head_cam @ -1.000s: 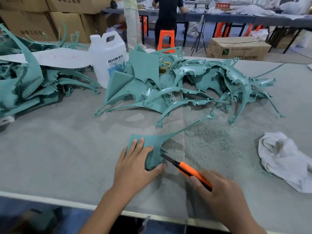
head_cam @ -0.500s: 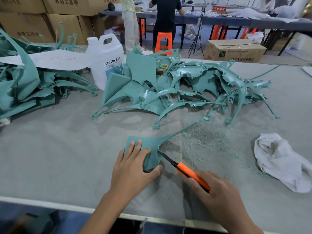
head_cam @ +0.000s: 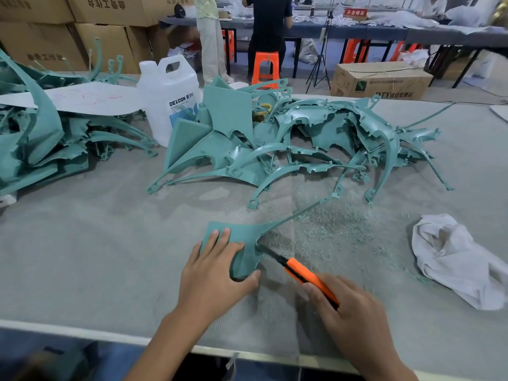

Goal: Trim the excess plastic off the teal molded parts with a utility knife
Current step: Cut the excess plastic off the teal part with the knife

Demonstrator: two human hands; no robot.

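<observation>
Two hands are working close to the front edge of the gray table — wide bare room is lying to their left. A big pile of teal parts is sitting behind, and a white rag is lying to the right. The left hand is pressing one teal part flat, with straight fingers on top and the thumb against its near tip. The right hand is gripping the orange utility knife — its blade is touching the part's right edge, near the thumb.

Single head-worn wide-angle view, from above near edge of table, facing forward and down, left hand and right hand close below lens, cardboard boxes far off along upper edge
</observation>
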